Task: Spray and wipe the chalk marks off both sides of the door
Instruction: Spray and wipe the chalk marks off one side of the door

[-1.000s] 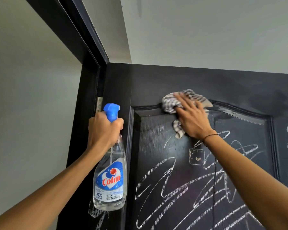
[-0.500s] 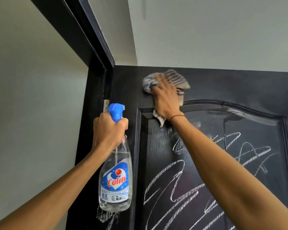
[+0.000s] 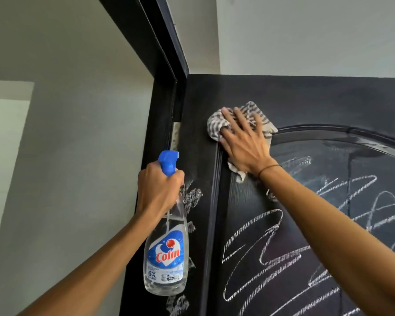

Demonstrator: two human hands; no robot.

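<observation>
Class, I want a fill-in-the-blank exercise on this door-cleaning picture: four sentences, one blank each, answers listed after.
1. The left hand grips a spray bottle whose nozzle is coloured ____.
2. The right hand presses a striped ____ against the door.
3. The white scribbles on the door panel are made of ____.
4. The label on the bottle reads ____.

Missing words: blue; cloth; chalk; Colin
</observation>
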